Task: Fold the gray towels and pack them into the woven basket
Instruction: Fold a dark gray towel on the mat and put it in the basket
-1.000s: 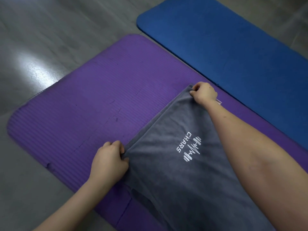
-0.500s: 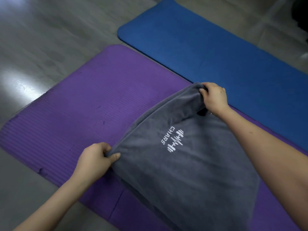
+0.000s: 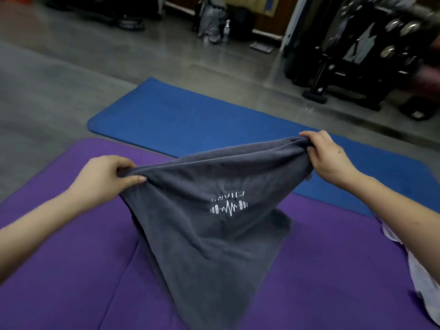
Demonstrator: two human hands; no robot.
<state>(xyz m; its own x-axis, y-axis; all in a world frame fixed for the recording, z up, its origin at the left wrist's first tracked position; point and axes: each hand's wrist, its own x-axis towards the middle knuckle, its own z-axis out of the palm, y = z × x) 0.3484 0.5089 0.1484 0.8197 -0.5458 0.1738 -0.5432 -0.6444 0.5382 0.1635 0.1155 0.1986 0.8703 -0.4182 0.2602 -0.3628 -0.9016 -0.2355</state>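
A gray towel [image 3: 204,246] with a white barbell-and-pulse logo hangs lifted above the purple mat [image 3: 71,270]. My left hand [image 3: 107,177] pinches its left top corner. My right hand [image 3: 328,156] grips the right top corner, bunching the cloth. The top edge sags between the two hands, and the lower part drapes toward me onto the mat. No woven basket is in view.
A blue mat [image 3: 190,120] lies beyond the purple one on the gray floor. Black gym equipment [image 3: 362,51] stands at the back right, bags and a bottle [image 3: 214,22] at the back middle. Pale cloth [image 3: 419,277] shows at the right edge under my forearm.
Both hands have raised the towel's corners off the purple mat and spread apart. The view has tilted up, so the room's back now shows.
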